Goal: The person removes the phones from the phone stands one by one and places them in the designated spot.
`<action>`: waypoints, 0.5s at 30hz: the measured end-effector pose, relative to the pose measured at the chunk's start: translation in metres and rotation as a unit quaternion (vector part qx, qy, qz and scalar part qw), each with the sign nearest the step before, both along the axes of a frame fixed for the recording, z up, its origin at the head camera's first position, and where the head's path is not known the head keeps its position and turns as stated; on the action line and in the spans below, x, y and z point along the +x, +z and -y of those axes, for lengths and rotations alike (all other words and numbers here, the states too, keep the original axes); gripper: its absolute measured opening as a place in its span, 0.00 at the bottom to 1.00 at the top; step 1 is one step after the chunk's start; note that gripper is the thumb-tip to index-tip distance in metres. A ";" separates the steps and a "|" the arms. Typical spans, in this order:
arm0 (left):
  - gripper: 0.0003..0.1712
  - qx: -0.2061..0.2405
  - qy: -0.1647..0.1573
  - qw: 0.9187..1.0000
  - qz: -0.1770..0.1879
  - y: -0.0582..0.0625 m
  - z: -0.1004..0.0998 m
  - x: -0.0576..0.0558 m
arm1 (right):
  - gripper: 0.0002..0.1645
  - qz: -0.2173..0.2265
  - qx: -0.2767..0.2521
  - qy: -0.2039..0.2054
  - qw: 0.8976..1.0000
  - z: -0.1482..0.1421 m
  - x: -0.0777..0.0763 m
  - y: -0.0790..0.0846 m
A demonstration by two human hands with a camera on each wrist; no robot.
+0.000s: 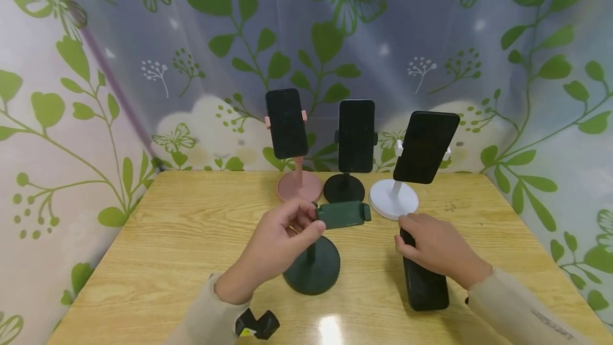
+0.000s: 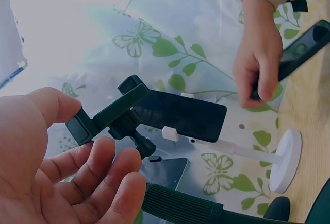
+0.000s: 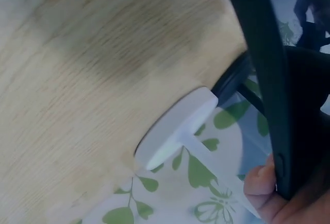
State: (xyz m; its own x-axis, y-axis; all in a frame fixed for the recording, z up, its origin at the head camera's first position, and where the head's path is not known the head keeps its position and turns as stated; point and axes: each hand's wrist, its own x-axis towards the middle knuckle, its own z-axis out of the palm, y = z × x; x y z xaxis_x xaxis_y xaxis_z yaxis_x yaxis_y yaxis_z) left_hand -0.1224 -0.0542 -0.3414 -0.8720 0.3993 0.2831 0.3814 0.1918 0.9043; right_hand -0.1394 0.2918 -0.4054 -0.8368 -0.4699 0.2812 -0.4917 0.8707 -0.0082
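Observation:
My left hand (image 1: 280, 241) pinches one end of the holder on a dark green phone stand (image 1: 341, 215), thumb and fingers at its clamp lip. The holder carries no phone, and its round base (image 1: 316, 276) sits on the table. In the left wrist view, the thumb touches the green clamp (image 2: 111, 112) from above while the fingers curl below. My right hand (image 1: 436, 244) grips the far end of a black smartphone (image 1: 426, 284), to the right of the green stand. In the right wrist view, fingers wrap the edge of that phone (image 3: 268, 80).
Behind stand a pink phone stand (image 1: 299, 188), a black one (image 1: 344, 190) and a white one (image 1: 394, 199), each bearing a phone. The wooden table (image 1: 191, 238) ends at a leaf-patterned curtain (image 1: 210, 68).

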 end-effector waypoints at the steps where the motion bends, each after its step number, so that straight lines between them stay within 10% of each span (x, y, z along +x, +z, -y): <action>1: 0.08 0.000 0.000 1.000 0.000 0.000 0.000 0.000 | 0.15 0.003 0.005 0.004 1.000 0.001 -0.004 -0.002; 15: 0.10 -0.012 -0.003 1.000 0.006 0.000 0.003 0.000 | 0.15 0.115 0.040 0.012 0.993 0.016 -0.036 -0.016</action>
